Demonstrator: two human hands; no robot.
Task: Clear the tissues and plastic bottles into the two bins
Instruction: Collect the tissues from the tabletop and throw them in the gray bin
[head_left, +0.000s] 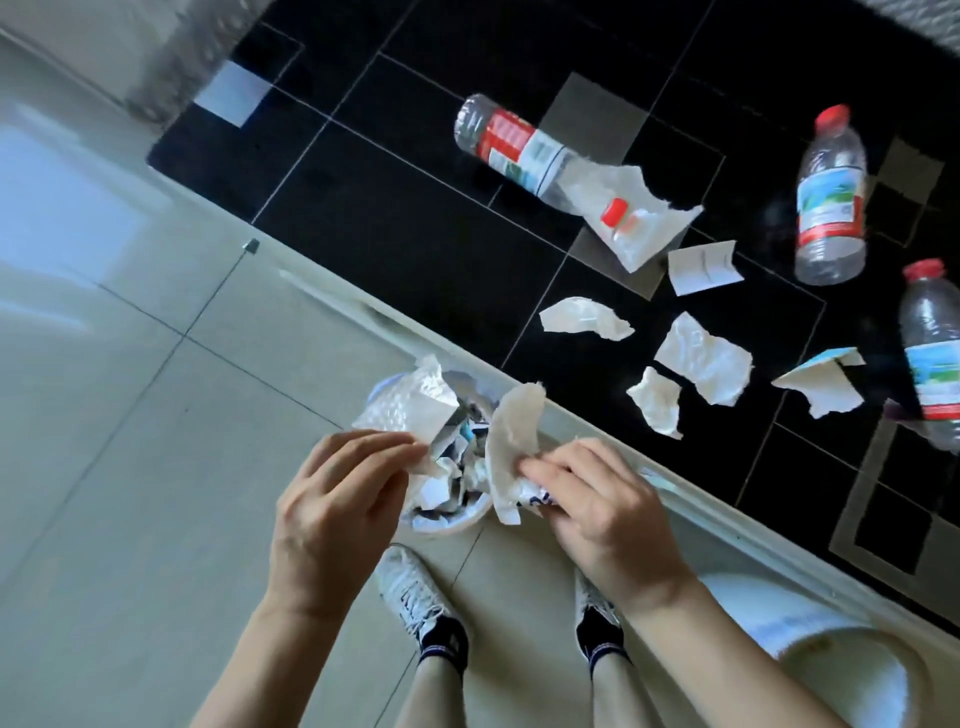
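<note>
I stand looking down at my two bare hands above a small white round bin (470, 514) on the pale tiled floor (130, 415), beside a black glossy bench (415, 234) marked with thin pale lines. My left hand (337, 499) pinches a crumpled white tissue with a shiny textured face (410, 402) between thumb and fingertips, holding it over the bin. My right hand (602, 499) has its fingers curled round a torn strip of white tissue (511, 441), which stands up from the hand over the bin's rim. The bin is already filled with scrunched white paper scraps. On the bench, well apart from my hands, lies a clear plastic bottle with a red and white label (519, 148), tipped on its side, its red cap resting on a large torn white tissue (644, 218). Near it, smaller torn white tissue pieces (701, 358) lie scattered. Toward the right edge, two more clear plastic bottles with red caps lie on the bench, one (831, 197) farther from me and one (932, 358) nearer, partly cut off by the frame. My white trainers (415, 592) and dark socks show below my hands. A second white bin (831, 654) sits on the floor at the lower right, tucked against the bench edge.
</note>
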